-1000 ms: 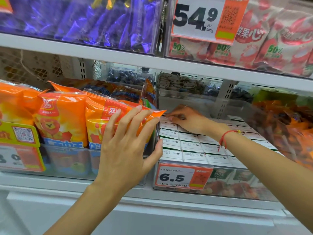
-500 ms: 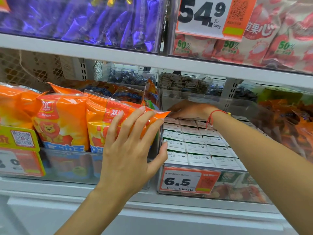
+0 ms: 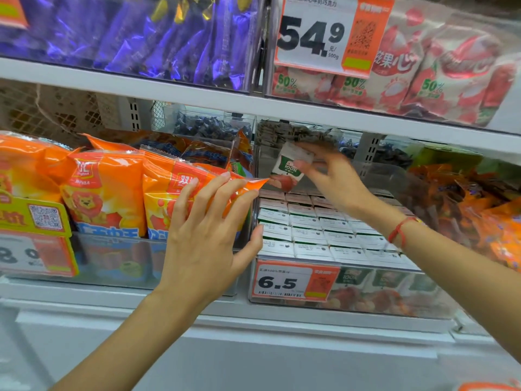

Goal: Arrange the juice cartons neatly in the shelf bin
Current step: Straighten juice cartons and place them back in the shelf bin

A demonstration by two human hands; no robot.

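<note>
I see right hand (image 3: 335, 179) pinching a tilted juice carton (image 3: 290, 166) above the packed cartons (image 3: 318, 232) in the clear shelf bin (image 3: 394, 303) | left hand (image 3: 208, 235) fingers spread, pressing orange snack bags (image 3: 169, 193) beside it

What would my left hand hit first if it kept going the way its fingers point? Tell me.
Probably the orange snack bag: the left hand already has its fingers spread right at the bag's front, though actual contact is unclear.

I log white-green carton (image 3: 290, 167); orange lion-print bags (image 3: 104, 193) at 9 o'clock; purple packets (image 3: 158, 38) at 11 o'clock.
</note>
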